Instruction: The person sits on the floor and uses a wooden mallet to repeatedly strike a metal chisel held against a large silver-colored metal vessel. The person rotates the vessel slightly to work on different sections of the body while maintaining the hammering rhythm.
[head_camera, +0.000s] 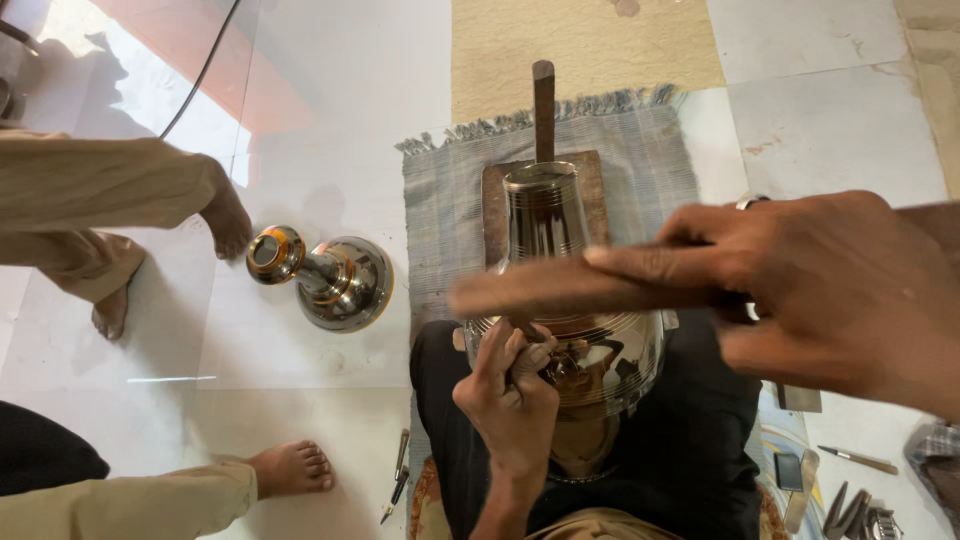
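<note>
Chasing the steel pot (560, 300): left hand (510, 395) pinches a small chisel (524, 330) against it, right hand (840, 290) grips the raised wooden mallet (590, 285), which must next land squarely on that chisel.

Blurred wooden mallet (560, 288) in right hand (830, 290)

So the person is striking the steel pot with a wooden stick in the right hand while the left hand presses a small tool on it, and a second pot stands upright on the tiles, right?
Not quite. In the head view the second pot lies on its side on the tiles, not upright. The rest holds: the right hand grips the wooden stick, and the left hand presses a small tool on the steel pot.
</note>
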